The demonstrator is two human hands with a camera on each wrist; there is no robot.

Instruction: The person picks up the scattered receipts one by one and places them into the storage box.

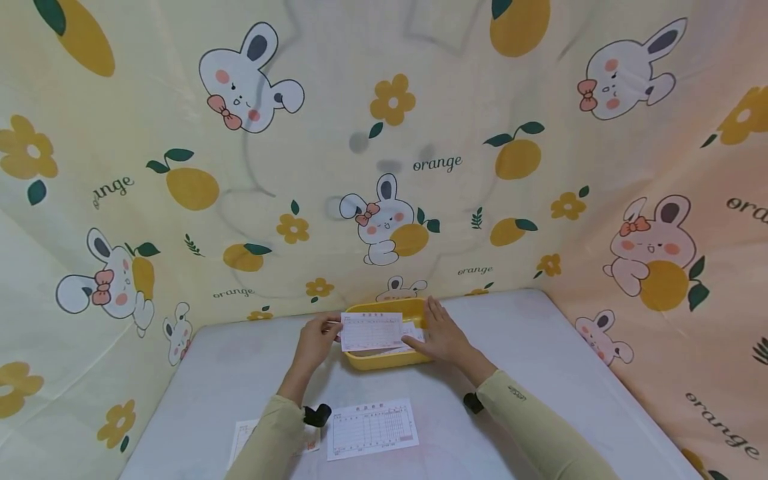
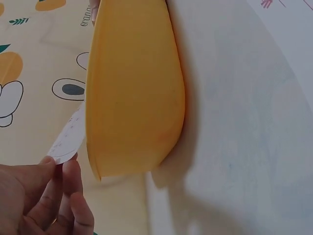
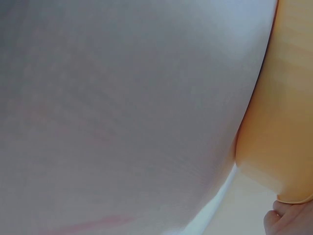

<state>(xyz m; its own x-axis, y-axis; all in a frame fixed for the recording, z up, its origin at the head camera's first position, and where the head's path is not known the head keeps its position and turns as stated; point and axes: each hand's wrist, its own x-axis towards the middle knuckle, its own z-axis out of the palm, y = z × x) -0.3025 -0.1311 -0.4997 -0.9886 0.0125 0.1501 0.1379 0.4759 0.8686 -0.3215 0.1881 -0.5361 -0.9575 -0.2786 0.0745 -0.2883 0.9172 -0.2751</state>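
Note:
In the head view a yellow basket [image 1: 384, 362] stands at the back of the table with printed slips in it. The left hand [image 1: 315, 345] pinches the left edge of a printed slip [image 1: 371, 332] over the basket's left part; the left wrist view shows thumb and fingers of that hand [image 2: 46, 196] on the slip's corner [image 2: 68, 139] beside the basket wall [image 2: 134, 88]. The right hand [image 1: 447, 339] lies at the basket's right rim, fingers extended, thumb reaching inward over the slips. In the right wrist view only part of it [image 3: 291, 219] shows, against the basket [image 3: 281, 112].
A printed sheet [image 1: 372, 429] lies on the white table [image 1: 480, 447] in front of the basket. More paper [image 1: 243, 437] lies to its left, partly covered by the left sleeve. A patterned curtain [image 1: 336, 140] rises behind and at both sides.

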